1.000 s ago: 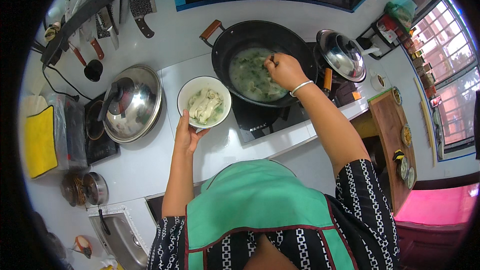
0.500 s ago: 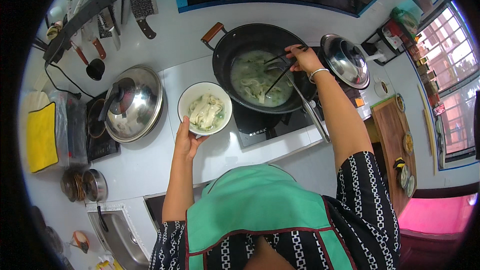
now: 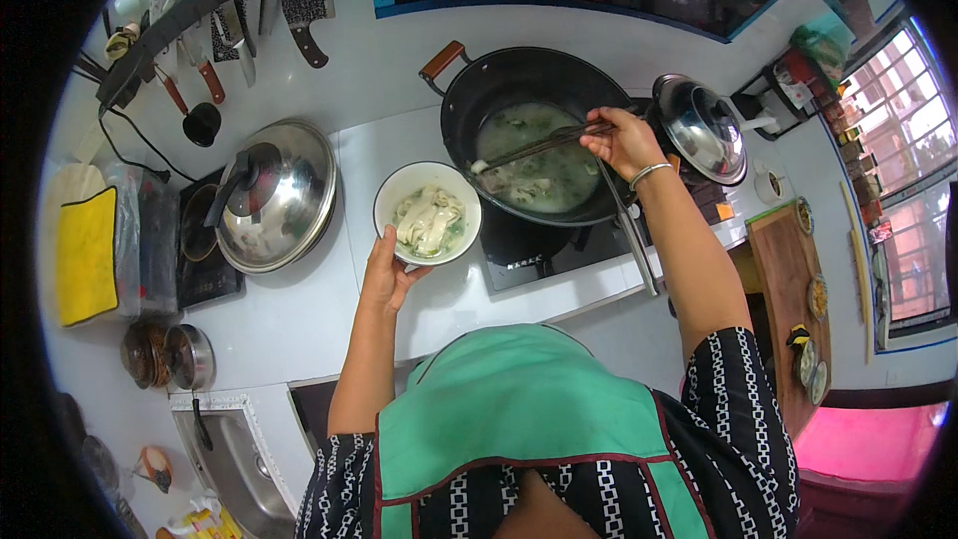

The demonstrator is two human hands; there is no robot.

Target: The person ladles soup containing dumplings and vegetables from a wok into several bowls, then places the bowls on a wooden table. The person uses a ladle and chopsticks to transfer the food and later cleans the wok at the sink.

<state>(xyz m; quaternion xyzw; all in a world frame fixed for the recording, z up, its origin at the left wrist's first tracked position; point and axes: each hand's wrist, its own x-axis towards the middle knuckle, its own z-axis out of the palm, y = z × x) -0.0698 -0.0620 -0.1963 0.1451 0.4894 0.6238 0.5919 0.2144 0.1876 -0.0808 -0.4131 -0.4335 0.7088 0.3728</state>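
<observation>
My left hand (image 3: pixel 387 274) grips a white dark-rimmed bowl (image 3: pixel 387 196) by its near side, beside the wok. Wide pale noodles (image 3: pixel 433 223) and bits of green lie in it. My right hand (image 3: pixel 626 147) is closed round dark chopsticks (image 3: pixel 544 145) over the black wok (image 3: pixel 464 105). Their tips are brought together near the wok's left wall, with a small pale piece (image 3: pixel 480 167) at them. Cloudy green soup (image 3: pixel 549 180) with noodles fills the wok's bottom. A metal ladle (image 3: pixel 630 238) leans over the wok's near right rim, its head hidden in the soup.
The wok stands on a black cooktop (image 3: pixel 509 269). A large lidded pan (image 3: pixel 284 195) sits left of the bowl, and a steel lid (image 3: pixel 699 125) lies right of the wok. Knives hang from a rack (image 3: pixel 195 15) at upper left. A sink (image 3: pixel 235 459) is at lower left.
The chopsticks, spread apart before, have come together and swung toward the wok's left side, with a small piece at their tips. The whole view has shifted slightly.
</observation>
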